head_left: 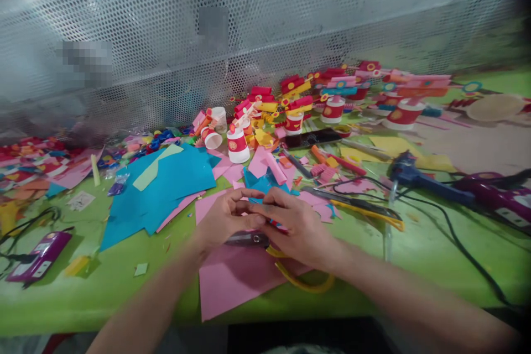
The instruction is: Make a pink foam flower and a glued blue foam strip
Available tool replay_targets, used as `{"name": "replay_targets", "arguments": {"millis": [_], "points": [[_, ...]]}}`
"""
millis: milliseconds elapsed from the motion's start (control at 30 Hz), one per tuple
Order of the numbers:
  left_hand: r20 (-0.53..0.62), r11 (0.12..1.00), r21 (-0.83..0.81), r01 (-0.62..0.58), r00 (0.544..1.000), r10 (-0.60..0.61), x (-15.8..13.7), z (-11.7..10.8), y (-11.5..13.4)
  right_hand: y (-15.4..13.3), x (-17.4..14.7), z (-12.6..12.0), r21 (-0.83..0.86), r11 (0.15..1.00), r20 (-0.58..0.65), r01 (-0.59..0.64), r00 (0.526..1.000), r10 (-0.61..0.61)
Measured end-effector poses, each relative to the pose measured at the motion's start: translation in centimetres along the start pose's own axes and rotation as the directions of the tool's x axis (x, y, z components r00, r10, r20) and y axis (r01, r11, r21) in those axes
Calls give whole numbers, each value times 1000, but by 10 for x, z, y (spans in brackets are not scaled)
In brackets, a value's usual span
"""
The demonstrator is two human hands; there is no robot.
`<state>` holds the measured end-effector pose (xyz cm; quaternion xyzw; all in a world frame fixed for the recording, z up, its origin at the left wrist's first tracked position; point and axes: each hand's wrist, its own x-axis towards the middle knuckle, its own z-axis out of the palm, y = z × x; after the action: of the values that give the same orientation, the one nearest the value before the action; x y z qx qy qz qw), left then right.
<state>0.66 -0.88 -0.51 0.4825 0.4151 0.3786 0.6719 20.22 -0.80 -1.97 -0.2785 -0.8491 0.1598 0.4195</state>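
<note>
My left hand point(230, 214) and my right hand point(296, 227) meet above the table's front, fingertips together. Their fingers are closed in a pinch; a bit of red and blue shows between them, too hidden to name. Beneath them lies a pink paper sheet point(236, 282). Scissors with yellow handles point(309, 286) rest on this sheet, partly covered by my right hand. Just beyond my fingers are a blue paper piece point(261, 180) and a rolled pink paper tube point(276, 168).
Blue sheets point(166, 188) lie at left, near a purple device point(39, 257) with cables. Decorated paper cups point(238, 146) stand behind, before a perforated metal panel point(265, 27). At right are another yellow-handled tool point(360, 207), a dark blue glue gun point(431, 182) and black cable point(460, 251).
</note>
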Motion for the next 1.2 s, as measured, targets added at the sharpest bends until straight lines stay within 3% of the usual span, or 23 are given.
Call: {"name": "replay_targets", "arguments": {"millis": [300, 567, 733, 1133, 1200], "points": [[35, 1000, -11, 2, 999, -2, -5, 5, 2, -7, -1, -3, -129, 990, 13, 56, 998, -55], [95, 991, -78, 106, 991, -99, -6, 5, -1, -13, -4, -6, -148, 980, 33, 133, 991, -129], [121, 994, -62, 87, 989, -79, -9, 3, 1, -12, -7, -7, -198, 976, 10, 91, 996, -91], [77, 999, 11, 38, 996, -39, -10, -2, 11, -19, -1, -11, -169, 978, -78, 122, 988, -137], [115, 1000, 13, 26, 993, -27, -11, -3, 12, -22, -1, -12, -185, 973, -82, 140, 984, -157]]}}
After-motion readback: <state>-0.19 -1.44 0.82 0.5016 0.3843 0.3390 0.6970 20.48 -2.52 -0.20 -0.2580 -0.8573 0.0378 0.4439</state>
